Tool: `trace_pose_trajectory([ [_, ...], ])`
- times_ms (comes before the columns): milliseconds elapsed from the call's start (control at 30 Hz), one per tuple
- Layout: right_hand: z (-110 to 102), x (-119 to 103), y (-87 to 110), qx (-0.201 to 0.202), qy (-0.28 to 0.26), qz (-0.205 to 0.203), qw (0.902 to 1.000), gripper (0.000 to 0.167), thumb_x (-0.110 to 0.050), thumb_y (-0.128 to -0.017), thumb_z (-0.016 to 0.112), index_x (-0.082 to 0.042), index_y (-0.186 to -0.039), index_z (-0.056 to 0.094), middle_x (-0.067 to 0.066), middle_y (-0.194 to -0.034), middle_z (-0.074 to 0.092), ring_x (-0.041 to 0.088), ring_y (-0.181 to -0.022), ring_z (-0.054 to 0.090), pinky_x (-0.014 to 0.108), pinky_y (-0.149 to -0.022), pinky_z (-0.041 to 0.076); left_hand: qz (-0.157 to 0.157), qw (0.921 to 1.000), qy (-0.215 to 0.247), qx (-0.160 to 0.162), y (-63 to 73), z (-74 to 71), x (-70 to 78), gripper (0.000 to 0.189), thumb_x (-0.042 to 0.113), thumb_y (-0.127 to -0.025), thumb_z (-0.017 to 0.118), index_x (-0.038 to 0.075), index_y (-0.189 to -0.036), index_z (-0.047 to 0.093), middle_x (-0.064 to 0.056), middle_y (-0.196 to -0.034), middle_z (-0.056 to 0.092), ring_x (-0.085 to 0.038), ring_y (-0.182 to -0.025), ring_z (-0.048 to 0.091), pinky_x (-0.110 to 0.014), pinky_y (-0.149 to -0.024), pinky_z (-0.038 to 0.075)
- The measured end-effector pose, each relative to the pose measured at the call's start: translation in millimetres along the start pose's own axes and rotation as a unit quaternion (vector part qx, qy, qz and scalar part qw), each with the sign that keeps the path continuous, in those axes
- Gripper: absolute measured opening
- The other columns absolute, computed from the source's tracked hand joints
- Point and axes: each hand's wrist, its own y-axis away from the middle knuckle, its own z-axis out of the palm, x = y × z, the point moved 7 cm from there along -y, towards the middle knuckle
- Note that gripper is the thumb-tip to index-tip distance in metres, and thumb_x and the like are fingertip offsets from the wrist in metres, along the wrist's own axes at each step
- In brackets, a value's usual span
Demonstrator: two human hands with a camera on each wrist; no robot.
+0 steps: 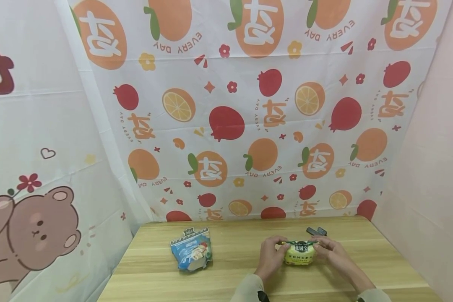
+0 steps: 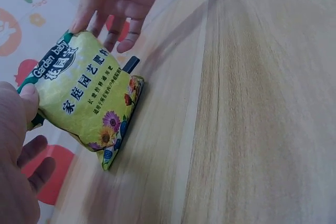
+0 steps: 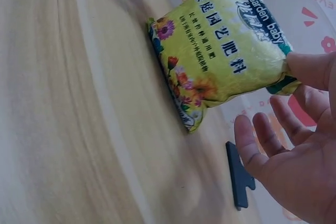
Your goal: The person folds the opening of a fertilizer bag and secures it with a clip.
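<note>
A small yellow-green fertilizer bag (image 1: 300, 256) with a dark green top edge and printed flowers stands upright between both hands, its lower edge at the table. My left hand (image 1: 270, 255) pinches its top left corner between thumb and finger. The opposite top corner is pinched by my right hand (image 1: 332, 253). In the right wrist view, the bag's printed front (image 3: 210, 51) bulges, and the right hand's (image 3: 299, 150) other fingers spread loosely below the corner. Behind the right hand lies a small black notched piece (image 3: 239, 177), apart from the bag.
On the left part of the wooden table (image 1: 241, 277) stands a blue printed bag (image 1: 192, 251) with a crumpled lower side. A fruit-patterned cloth (image 1: 226, 163) hangs along the table's back edge. More cloth (image 1: 98, 176) hangs at the left side, and a pale wall (image 1: 423, 188) rises at the right.
</note>
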Motion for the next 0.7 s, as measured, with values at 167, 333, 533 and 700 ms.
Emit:
trace_pose_trajectory([
  [167,-3.8,-10.6,-0.6,0.024,0.062,-0.006,0.9978,0.035,-0.027,-0.098,0.065,-0.007,-0.126,0.068,0.019,-0.152,0.051,0.047,-0.147,0.035,0.052,-0.111,0.045,0.026,0.9984,-0.048,0.011,-1.2,0.4,5.8,0.006,0.015,-0.091,0.073,0.017,-0.095,0.077,0.004,-0.101,0.077,-0.010,-0.098,0.066,-0.033,-0.093,0.052],
  [333,-6.9,-21.3,-1.3,0.034,0.123,-0.022,0.9916,0.032,-0.026,-0.097,0.067,-0.008,-0.123,0.071,0.018,-0.145,0.058,0.049,-0.143,0.041,0.070,-0.112,0.035,0.084,0.9911,-0.100,0.024,-0.6,-0.2,17.2,0.005,0.012,-0.090,0.073,0.015,-0.094,0.076,0.003,-0.096,0.076,-0.008,-0.093,0.065,-0.031,-0.092,0.050],
  [533,-3.2,-40.1,0.5,0.047,0.183,-0.063,0.9801,0.020,-0.019,-0.096,0.068,-0.013,-0.114,0.074,0.015,-0.130,0.069,0.047,-0.134,0.053,0.065,-0.109,0.042,0.171,0.9738,-0.146,0.036,0.4,-2.3,31.9,0.011,0.005,-0.086,0.076,0.013,-0.093,0.076,0.002,-0.092,0.077,-0.007,-0.087,0.068,-0.026,-0.085,0.053],
  [700,4.3,-53.5,2.5,0.061,0.236,-0.122,0.9621,0.012,-0.020,-0.094,0.072,-0.021,-0.106,0.076,0.006,-0.117,0.074,0.040,-0.122,0.062,0.065,-0.104,0.047,0.195,0.9658,-0.171,0.011,-0.3,1.4,35.6,0.016,0.001,-0.086,0.075,0.014,-0.096,0.075,0.004,-0.097,0.077,-0.008,-0.093,0.070,-0.029,-0.089,0.055],
])
